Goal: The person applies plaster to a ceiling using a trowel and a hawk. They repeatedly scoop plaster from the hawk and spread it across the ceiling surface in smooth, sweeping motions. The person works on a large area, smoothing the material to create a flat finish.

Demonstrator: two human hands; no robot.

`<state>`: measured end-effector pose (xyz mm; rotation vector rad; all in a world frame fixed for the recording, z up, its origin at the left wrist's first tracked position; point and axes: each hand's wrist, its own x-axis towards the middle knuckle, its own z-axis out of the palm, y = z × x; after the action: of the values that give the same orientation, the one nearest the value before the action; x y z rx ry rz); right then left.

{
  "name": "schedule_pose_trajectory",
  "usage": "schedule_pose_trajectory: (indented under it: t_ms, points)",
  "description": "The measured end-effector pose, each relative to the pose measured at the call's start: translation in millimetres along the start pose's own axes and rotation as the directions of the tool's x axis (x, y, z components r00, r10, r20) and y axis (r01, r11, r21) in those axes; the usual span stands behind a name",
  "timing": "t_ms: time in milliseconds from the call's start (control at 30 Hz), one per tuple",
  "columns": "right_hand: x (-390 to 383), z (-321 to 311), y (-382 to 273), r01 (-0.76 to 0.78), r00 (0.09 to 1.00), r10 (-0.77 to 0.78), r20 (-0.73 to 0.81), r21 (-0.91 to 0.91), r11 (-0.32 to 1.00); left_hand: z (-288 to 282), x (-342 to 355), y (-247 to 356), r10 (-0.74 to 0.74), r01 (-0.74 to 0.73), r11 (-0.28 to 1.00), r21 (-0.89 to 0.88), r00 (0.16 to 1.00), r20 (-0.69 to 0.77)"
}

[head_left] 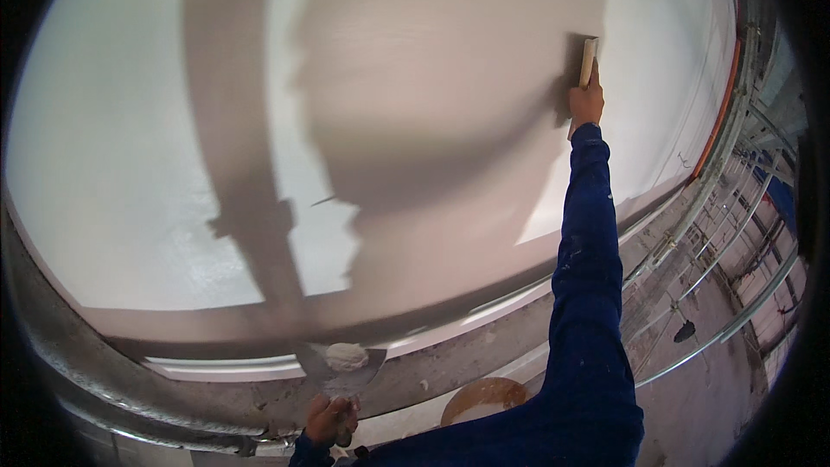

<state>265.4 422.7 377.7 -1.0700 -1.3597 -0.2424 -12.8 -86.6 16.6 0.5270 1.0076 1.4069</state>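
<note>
My right arm, in a blue sleeve, reaches far out to the right. My right hand (587,105) is closed around the pale handle of a trowel (590,60), which is against the white wall (415,86); its blade is hard to make out in the shadow. Low in the middle, my left hand (327,419) grips the handle of a wide putty knife (373,367). On that blade sits a lump of white putty (346,356). Shadows of my body and arm fall across the wall.
Below my right arm stands a round brown bucket (493,393), partly hidden by my sleeve. Metal scaffold tubes (735,324) run along the right side, with the concrete floor (700,380) below. A pale ledge (225,367) follows the wall's bottom edge.
</note>
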Motion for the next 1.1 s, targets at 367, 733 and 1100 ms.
schedule_pose_trajectory:
  t_ms: [367,733,1100]
  points:
    - [-161.9,11.6,-250.0,-0.001,0.989,-0.002,0.151,0.018,1.0,-57.2,-1.2,-4.0,0.192,-0.247,0.894,0.373,0.965,0.179]
    - [-303.9,28.1,-454.0,0.073,0.962,-0.074,0.261,0.013,0.997,-79.6,-1.5,-37.5,0.418,-0.467,0.847,0.255,0.88,0.226]
    - [-326.3,-73.9,-348.3,-0.642,0.683,-0.08,0.726,0.649,0.408,-58.1,-36.4,2.7,0.25,-0.259,0.965,0.033,0.953,0.17]
